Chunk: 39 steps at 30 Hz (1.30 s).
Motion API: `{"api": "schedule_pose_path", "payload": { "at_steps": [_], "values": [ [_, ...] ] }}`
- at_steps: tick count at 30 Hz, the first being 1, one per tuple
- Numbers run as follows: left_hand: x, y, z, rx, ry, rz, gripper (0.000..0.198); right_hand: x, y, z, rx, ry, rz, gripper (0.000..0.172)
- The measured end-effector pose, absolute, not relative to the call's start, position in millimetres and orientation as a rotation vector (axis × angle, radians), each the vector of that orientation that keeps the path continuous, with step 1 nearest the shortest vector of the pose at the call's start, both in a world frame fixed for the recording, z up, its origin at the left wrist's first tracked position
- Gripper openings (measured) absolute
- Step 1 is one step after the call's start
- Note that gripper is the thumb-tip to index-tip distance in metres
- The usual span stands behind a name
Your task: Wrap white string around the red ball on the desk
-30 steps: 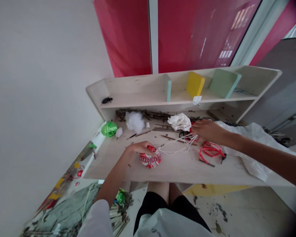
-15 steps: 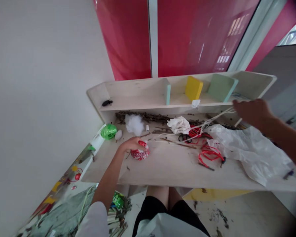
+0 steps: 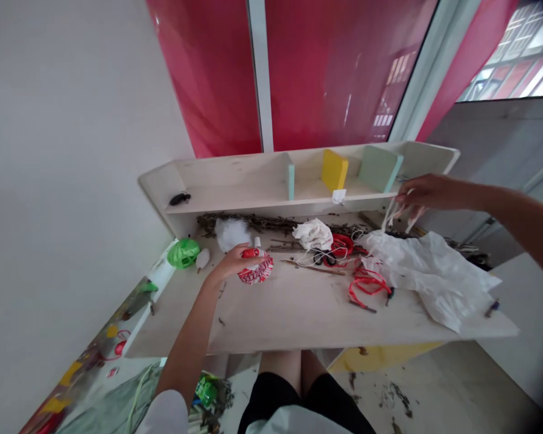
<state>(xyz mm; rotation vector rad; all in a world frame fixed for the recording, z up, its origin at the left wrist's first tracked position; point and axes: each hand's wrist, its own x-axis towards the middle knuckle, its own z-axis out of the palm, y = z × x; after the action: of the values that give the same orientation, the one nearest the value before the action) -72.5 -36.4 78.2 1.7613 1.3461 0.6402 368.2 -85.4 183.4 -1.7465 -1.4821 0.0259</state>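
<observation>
My left hand (image 3: 234, 261) is closed around a ball of red-and-white twine (image 3: 256, 272) at the left-middle of the desk. A red piece shows at the top of the ball by my fingers. Beyond it are a white fluffy wad (image 3: 231, 234) and a small white cylinder (image 3: 257, 242). On the right, my right hand (image 3: 419, 191) is raised near the shelf edge, fingers pinched on white string (image 3: 389, 214) that hangs from it. Below that hand lies a crumpled clear plastic bag (image 3: 429, 271). Red cord (image 3: 368, 282) and black-handled scissors (image 3: 324, 257) lie left of the bag.
A shelf (image 3: 235, 202) with coloured dividers runs along the desk's back. Under it lie dry twigs (image 3: 271, 223) and crumpled white paper (image 3: 314, 234). A roll of green plastic twine (image 3: 183, 253) sits at the left edge, with a wall beyond. A thin stick (image 3: 314, 267) lies mid-desk.
My right hand has drawn the white string up; the long stretched strand now hangs slack in loops. My left hand stays on the twine ball. The view has shifted right.
</observation>
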Motion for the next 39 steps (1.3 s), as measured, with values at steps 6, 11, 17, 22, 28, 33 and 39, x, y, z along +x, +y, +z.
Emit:
{"api": "schedule_pose_path", "payload": {
  "at_steps": [6,11,17,22,28,33,39],
  "values": [
    [-45.7,-55.1,104.5,1.654,1.166,0.761,0.059,324.2,-80.3,187.0,-1.45,-1.652,0.409,0.036],
    [-10.3,-57.6,107.4,1.304,0.892,0.897,0.055,286.8,-63.7,191.0,-1.254,-1.794,1.009,0.034],
    [19.3,-41.4,81.8,1.147,0.829,0.924,0.058,243.6,-68.3,125.5,-1.166,-1.402,1.117,0.058],
    [26.9,-32.1,47.6,1.138,0.881,0.836,0.055,233.5,-60.7,65.1,-1.037,-1.126,1.042,0.046],
    [31.8,-43.0,20.6,1.262,0.959,0.84,0.058,226.4,-56.3,25.3,-1.031,-0.952,0.96,0.046],
    [36.2,-53.5,5.7,1.69,1.021,0.97,0.053,225.0,-68.3,18.7,-1.134,-0.931,0.928,0.039],
    [39.8,-55.3,-4.0,1.898,1.098,1.084,0.051,223.2,-64.7,12.0,-1.224,-1.058,0.655,0.041]
  ]
}}
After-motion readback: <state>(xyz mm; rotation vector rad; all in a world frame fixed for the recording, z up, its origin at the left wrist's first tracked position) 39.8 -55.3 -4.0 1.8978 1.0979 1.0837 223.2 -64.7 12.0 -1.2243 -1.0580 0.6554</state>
